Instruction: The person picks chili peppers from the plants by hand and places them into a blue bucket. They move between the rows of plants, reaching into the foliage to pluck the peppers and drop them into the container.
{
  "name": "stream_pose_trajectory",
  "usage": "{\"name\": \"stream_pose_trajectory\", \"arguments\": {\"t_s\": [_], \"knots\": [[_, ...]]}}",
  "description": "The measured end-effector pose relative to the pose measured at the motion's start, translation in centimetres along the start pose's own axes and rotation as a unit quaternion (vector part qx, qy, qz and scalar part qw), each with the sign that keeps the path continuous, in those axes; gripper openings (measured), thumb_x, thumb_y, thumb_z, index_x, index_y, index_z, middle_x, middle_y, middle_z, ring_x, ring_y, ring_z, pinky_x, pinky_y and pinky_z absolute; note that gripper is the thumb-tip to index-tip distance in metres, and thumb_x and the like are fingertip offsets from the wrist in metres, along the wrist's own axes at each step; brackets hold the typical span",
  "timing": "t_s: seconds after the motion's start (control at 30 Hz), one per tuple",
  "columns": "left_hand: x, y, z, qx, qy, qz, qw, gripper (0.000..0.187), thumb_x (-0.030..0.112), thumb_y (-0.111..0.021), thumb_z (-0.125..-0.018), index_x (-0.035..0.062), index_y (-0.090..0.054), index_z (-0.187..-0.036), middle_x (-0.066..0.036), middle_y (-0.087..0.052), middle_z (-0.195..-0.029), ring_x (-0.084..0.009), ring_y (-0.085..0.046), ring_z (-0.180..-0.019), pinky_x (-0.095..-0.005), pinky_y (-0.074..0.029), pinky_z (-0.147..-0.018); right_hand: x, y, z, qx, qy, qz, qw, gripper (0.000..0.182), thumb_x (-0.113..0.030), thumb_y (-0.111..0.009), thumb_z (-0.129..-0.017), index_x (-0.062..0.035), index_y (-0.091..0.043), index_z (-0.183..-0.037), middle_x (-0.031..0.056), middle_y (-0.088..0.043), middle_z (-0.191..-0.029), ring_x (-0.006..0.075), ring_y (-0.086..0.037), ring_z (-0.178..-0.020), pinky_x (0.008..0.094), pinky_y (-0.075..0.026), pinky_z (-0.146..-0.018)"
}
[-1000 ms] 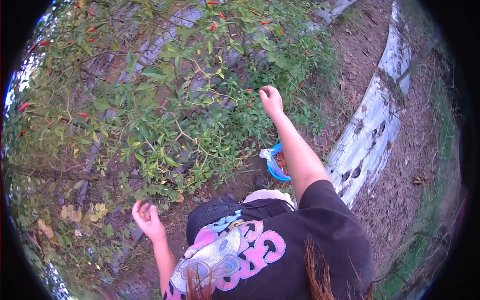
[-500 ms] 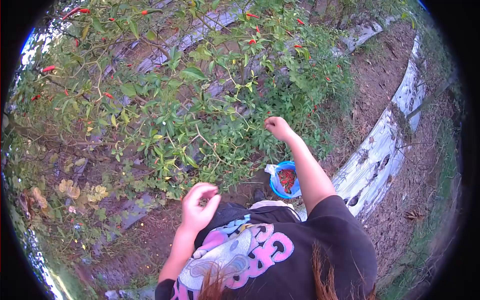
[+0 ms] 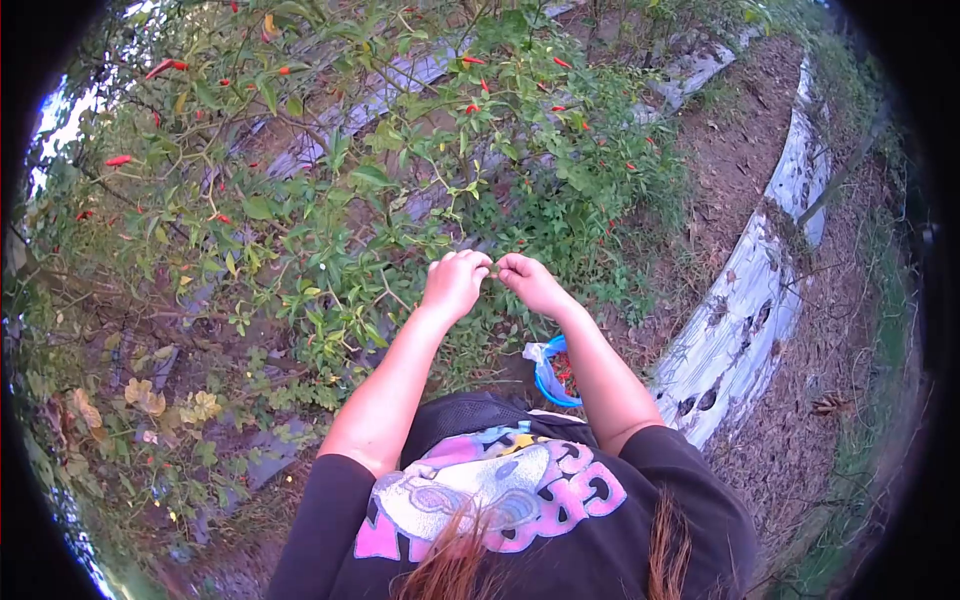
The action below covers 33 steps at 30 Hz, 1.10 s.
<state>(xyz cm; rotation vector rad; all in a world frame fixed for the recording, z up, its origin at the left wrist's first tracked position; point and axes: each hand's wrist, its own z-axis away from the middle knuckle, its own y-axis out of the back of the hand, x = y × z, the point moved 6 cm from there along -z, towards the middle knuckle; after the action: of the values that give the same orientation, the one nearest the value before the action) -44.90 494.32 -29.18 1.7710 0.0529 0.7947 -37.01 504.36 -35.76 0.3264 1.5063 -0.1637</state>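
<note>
My left hand (image 3: 456, 285) and my right hand (image 3: 532, 284) meet over the chili plant (image 3: 340, 270), fingertips nearly touching. Both have their fingers pinched together. Something tiny shows between the fingertips, too small to name. Red chili peppers (image 3: 118, 160) hang among the leaves at the left, and another red chili (image 3: 472, 108) hangs further up. Below my right forearm stands a blue bucket (image 3: 545, 385) lined with a pale plastic bag, holding many picked red chilies (image 3: 565, 372). My forearm hides part of it.
Silvery plastic mulch (image 3: 735, 330) with torn holes runs along the right, beside bare soil (image 3: 740, 150) strewn with dry leaves. Dense branches spread across the left and the top. Yellowed leaves (image 3: 145, 397) stand at the lower left.
My left hand has risen from near my body to meet my right hand over the plant. My right hand has shifted slightly left and down. The view has tilted a little.
</note>
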Motion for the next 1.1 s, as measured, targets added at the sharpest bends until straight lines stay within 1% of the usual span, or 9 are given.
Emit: {"name": "stream_pose_trajectory", "arguments": {"t_s": [0.13, 0.3, 0.53, 0.67, 0.8, 0.87, 0.97, 1.0, 1.1], "knots": [[0.0, 0.3, -0.5, -0.022, 0.001, -0.025, 0.999, 0.015, 0.020, -0.057, -0.081, 0.0084, -0.061, -0.090, -0.006, -0.063, -0.090, -0.0270, -0.058, -0.089, -0.0402, -0.043, -0.080, 0.8, -0.1, -0.5, 0.015, -0.006, -0.057, 0.998, 0.008, -0.010, -0.051, -0.089, -0.0043, -0.056, -0.091, -0.0056, -0.048, -0.073, 0.0053, -0.041, -0.069, 0.0225, -0.038, -0.063], [-0.8, 0.7, 0.3, -0.027, 0.033, -0.017, 0.999, 0.013, 0.020, -0.058, -0.081, 0.0097, -0.061, -0.089, -0.006, -0.063, -0.087, -0.0264, -0.058, -0.088, -0.0394, -0.042, -0.080, -0.4, -1.2, -0.5, 0.036, 0.020, -0.006, 0.999, 0.011, -0.010, -0.059, -0.084, -0.0011, -0.057, -0.089, -0.0033, -0.052, -0.069, 0.0056, -0.044, -0.064, 0.0226, -0.039, -0.059], [-1.6, 1.7, 1.7, -0.006, 0.041, 0.003, 0.999, 0.012, 0.021, -0.059, -0.080, 0.0105, -0.062, -0.085, -0.006, -0.063, -0.084, -0.0247, -0.057, -0.088, -0.0400, -0.040, -0.082, 0.8, -2.9, -1.0, -0.025, -0.006, -0.184, 0.983, 0.009, -0.013, -0.060, -0.085, -0.0052, -0.060, -0.089, -0.0061, -0.055, -0.079, 0.0041, -0.046, -0.071, 0.0216, -0.039, -0.066], [-1.7, 1.6, 2.8, 0.055, 0.031, -0.013, 0.998, 0.011, 0.021, -0.058, -0.080, 0.0113, -0.063, -0.085, -0.004, -0.063, -0.084, -0.0235, -0.057, -0.088, -0.0398, -0.037, -0.080, 1.7, -3.8, -1.2, -0.034, -0.015, -0.227, 0.973, 0.008, -0.014, -0.060, -0.084, -0.0067, -0.060, -0.086, -0.0061, -0.053, -0.073, 0.0045, -0.044, -0.064, 0.0209, -0.036, -0.059], [-0.2, 4.0, 3.5, 0.150, -0.018, 0.003, 0.989, 0.006, 0.016, -0.056, -0.079, 0.0132, -0.060, -0.082, -0.001, -0.061, -0.079, -0.0224, -0.057, -0.083, -0.0393, -0.035, -0.077, 7.5, 1.1, -0.9, 0.182, -0.111, -0.183, 0.960, 0.006, -0.017, -0.056, -0.086, -0.0128, -0.060, -0.087, -0.0082, -0.045, -0.063, 0.0035, -0.038, -0.052, 0.0195, -0.028, -0.045], [-0.2, 5.0, 3.7, 0.112, 0.001, 0.010, 0.994, 0.012, 0.017, -0.055, -0.080, 0.0123, -0.058, -0.090, -0.005, -0.060, -0.092, -0.0243, -0.055, -0.092, -0.0405, -0.036, -0.082, 9.8, 4.0, 0.4, 0.193, -0.144, -0.208, 0.948, 0.007, -0.022, -0.053, -0.088, -0.0177, -0.059, -0.088, -0.0091, -0.048, -0.069, 0.0038, -0.041, -0.058, 0.0221, -0.032, -0.050], [0.8, 5.3, 5.5, 0.122, -0.006, 0.091, 0.988, 0.049, 0.011, -0.063, -0.076, 0.0019, -0.041, -0.120, -0.018, -0.042, -0.122, -0.0356, -0.045, -0.113, -0.0401, -0.038, -0.096, 8.3, 5.8, 1.8, 0.209, -0.140, -0.289, 0.924, 0.009, -0.021, -0.049, -0.091, -0.0177, -0.058, -0.091, -0.0068, -0.054, -0.074, 0.0060, -0.043, -0.057, 0.0242, -0.035, -0.051], [2.2, 6.1, 6.5, 0.086, -0.006, 0.137, 0.987, 0.057, 0.012, -0.063, -0.078, 0.0032, -0.035, -0.127, -0.018, -0.038, -0.127, -0.0331, -0.042, -0.118, -0.0397, -0.035, -0.100, 7.8, 6.4, 1.9, 0.166, -0.086, -0.302, 0.935, 0.010, -0.022, -0.047, -0.093, -0.0170, -0.056, -0.094, -0.0055, -0.057, -0.080, 0.0068, -0.049, -0.062, 0.0238, -0.038, -0.053], [6.4, 11.6, 10.2, -0.012, -0.054, 0.344, 0.937, 0.047, 0.009, -0.062, -0.081, 0.0050, -0.042, -0.124, -0.013, -0.048, -0.119, -0.0237, -0.051, -0.109, -0.0367, -0.043, -0.091, 3.3, 6.4, 3.1, 0.186, -0.052, -0.358, 0.913, 0.007, -0.021, -0.048, -0.092, -0.0166, -0.052, -0.096, -0.0029, -0.055, -0.083, 0.0105, -0.051, -0.065, 0.0263, -0.040, -0.055]]}}
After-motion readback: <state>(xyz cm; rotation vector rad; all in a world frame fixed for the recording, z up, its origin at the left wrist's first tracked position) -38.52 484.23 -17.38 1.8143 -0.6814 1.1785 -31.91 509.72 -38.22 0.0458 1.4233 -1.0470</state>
